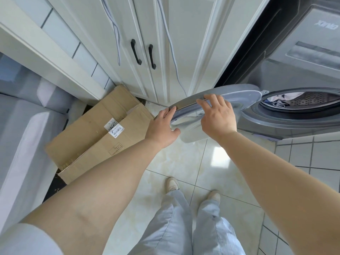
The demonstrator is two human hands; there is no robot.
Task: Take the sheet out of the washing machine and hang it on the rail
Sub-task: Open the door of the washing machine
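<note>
Both hands on the washing machine door, which stands swung open to the left of the drum opening. Left hand grips the door's outer edge: fingers curled over the top rim, thumb under the bulging glass. Right hand lies on the door just right of the left hand, fingers spread & bent over the rim, thumb side toward the glass; looks like a loose hold on the rim.

Sheet sits inside the drum, right of & beyond the right hand, bunched w/ pale & dark blue folds showing thru the opening. Not touched by either hand.

Washing machine is dark grey. Left of the left hand, flattened cardboard box on the floor w/ a barcode label. Beyond the hands, white cabinet doors w/ black handles; grey cables hang in front.
</note>
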